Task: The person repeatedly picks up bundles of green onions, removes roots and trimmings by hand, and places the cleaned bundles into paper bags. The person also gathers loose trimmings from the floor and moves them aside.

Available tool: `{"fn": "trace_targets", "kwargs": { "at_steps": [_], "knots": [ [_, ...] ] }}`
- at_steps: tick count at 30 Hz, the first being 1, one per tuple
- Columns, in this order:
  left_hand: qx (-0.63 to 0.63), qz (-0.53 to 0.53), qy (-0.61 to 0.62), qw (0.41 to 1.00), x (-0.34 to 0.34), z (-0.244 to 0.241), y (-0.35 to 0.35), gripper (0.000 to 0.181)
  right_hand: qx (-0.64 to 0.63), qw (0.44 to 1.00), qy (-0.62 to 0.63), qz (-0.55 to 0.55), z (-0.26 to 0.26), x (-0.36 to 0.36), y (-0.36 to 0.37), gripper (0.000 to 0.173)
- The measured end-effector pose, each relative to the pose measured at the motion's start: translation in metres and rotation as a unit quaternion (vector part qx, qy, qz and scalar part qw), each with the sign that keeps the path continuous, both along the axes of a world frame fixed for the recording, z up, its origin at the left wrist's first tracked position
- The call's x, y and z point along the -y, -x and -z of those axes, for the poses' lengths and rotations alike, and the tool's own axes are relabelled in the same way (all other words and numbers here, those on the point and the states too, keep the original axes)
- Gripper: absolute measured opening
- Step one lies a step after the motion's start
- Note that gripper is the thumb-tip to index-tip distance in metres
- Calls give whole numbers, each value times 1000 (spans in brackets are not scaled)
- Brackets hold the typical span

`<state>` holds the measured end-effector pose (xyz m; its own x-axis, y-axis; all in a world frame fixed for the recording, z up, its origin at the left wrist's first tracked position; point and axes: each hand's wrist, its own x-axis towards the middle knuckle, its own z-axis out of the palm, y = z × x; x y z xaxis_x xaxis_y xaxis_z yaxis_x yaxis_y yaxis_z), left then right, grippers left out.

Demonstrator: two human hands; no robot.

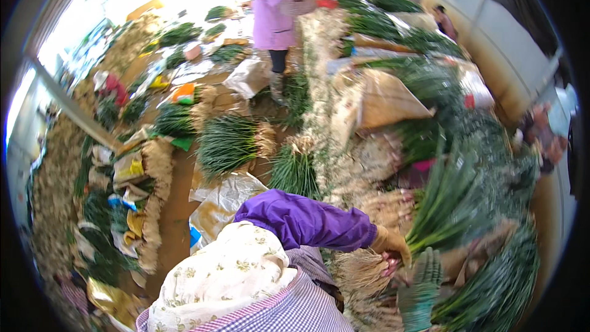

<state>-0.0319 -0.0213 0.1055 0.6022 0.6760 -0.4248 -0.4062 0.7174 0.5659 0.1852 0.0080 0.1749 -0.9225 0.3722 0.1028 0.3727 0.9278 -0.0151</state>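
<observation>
My left hand [392, 245], in a tan glove under a purple sleeve, is closed around a bunch of green onions [431, 221]. The bunch's pinkish bulbs and pale roots point left, and its long green leaves spread up to the right. Just below the leaves is my right hand [420, 281] in a green glove, its fingers straight and close to the bunch; it holds nothing that I can see. More green onions [498, 281] lie to the lower right. Roots of other bunches show under and beside my hands.
Bundled green onions [228, 143] lie on the brown floor [177, 203] ahead, near a crumpled plastic sheet [226, 198]. A person in a pink smock [274, 14] stands farther off. Piles of onions and sacking [392, 99] line the right side; a metal pole [73, 106] slants at left.
</observation>
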Motion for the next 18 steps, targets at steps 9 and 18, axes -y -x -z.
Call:
{"fn": "trace_targets", "kwargs": {
  "at_steps": [9, 18],
  "knots": [
    [-130, -34, -99, 986, 62, -23, 94, 19, 75, 951, -155, -257, -21, 12, 147, 81],
    [-170, 131, -130, 968, 125, -49, 174, 16, 81, 936, -90, -331, -27, 47, 238, 74]
  ]
}}
